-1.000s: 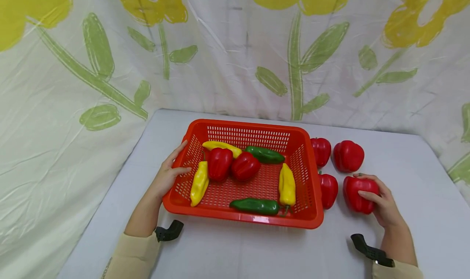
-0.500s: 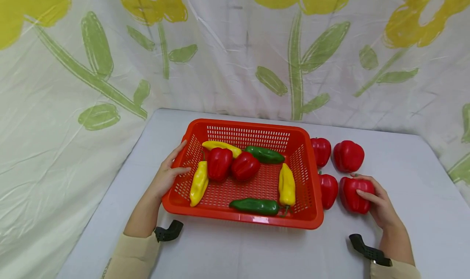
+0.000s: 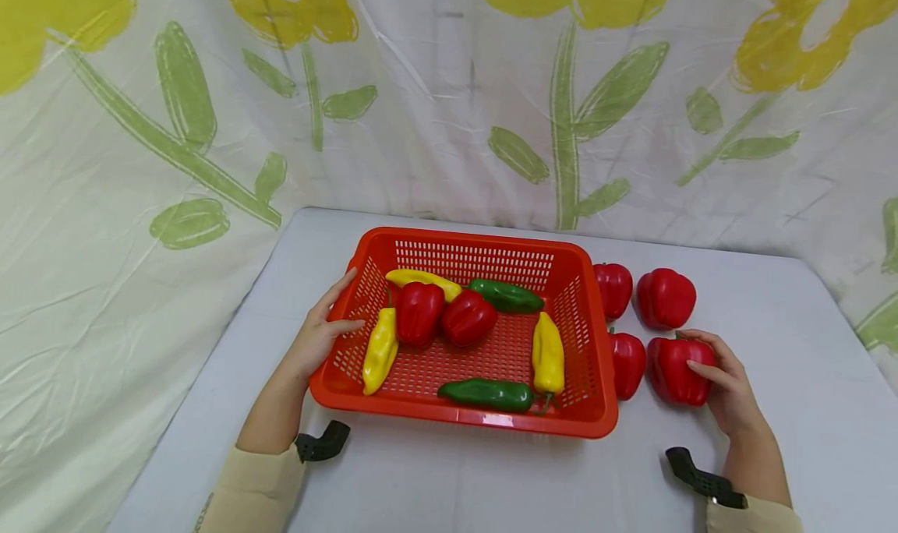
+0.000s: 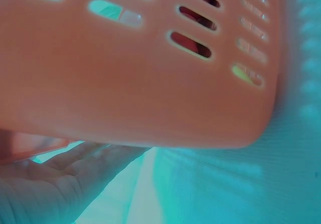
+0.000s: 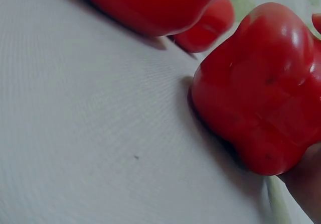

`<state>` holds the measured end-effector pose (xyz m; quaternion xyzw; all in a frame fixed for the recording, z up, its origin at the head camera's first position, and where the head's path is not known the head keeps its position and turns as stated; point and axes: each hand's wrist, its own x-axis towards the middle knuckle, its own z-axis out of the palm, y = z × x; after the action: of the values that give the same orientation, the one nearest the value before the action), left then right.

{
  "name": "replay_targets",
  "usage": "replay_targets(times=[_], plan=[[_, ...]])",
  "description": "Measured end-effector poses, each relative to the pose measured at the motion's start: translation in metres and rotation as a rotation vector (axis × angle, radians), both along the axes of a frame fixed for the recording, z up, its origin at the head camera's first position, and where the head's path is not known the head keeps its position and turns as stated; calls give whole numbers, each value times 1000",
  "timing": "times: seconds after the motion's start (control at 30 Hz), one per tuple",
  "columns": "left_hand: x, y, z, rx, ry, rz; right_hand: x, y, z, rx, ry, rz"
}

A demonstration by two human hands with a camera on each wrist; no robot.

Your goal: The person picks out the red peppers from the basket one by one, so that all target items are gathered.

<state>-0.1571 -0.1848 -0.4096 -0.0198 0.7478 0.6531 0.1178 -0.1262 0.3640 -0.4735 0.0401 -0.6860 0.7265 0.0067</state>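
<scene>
Along left edge of basket [image 3: 449,414]: gripping rim with left hand [image 3: 316,342], probably to steady it. Between basket's right edge and right edge of table [image 3: 814,330]: holding red pepper [image 3: 675,373] in right hand [image 3: 733,397], with thumb across near side and fingers reaching round far side, likely to span broad body. Set near three more red peppers [image 3: 666,299], seemingly for tidy two-by-two block.

We wear a beige left sleeve [image 3: 245,490] with small dark marks along its outer edge. Beside its cuff juts our black, bent left mount [image 3: 324,441], perforated at one end. Right of that sleeve, our right sleeve [image 3: 754,516] and right mount [image 3: 701,478] match.
</scene>
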Motion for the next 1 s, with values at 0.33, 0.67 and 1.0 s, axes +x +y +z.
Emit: replay_targets(times=[0.33,0.67,1.0], plan=[[0,0,0,-3,-10,6,2,0,1,-79,86,-7],[0,0,1,5,-10,2,4,3,4,-102,162,-61],[0,-1,0,-1,-17,5,0,-3,33,-77,188,-167]])
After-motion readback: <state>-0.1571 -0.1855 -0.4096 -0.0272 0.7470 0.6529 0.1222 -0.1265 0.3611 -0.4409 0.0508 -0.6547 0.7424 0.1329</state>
